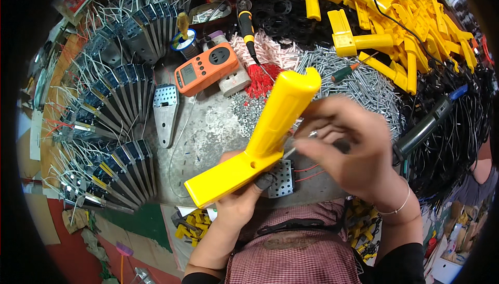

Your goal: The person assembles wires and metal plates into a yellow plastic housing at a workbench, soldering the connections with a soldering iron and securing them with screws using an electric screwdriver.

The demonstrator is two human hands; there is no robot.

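My left hand (pixel 238 204) is wrapped around the L-shaped yellow plastic handle (pixel 278 112) from below, and the handle partly hides its fingers. One arm of the handle points up and away; the other lies toward the lower left, with a small round hole near the bend. At the bend's right side, my right hand (pixel 358 146), slightly blurred, pinches a thin silver screw (pixel 290 153) between thumb and fingers. Another shiny bit shows among its curled fingers. Just under the handle is a perforated metal plate (pixel 281 180) with red wires, partly hidden.
Fanned metal plates with white wires (pixel 119 97) line the left. An orange meter (pixel 205 68), solder spool (pixel 184 42) and yellow-black screwdriver (pixel 247 29) lie beyond. Screws (pixel 343 86) pile behind my right hand; yellow handles (pixel 400 24) and black cables (pixel 447 149) fill the right.
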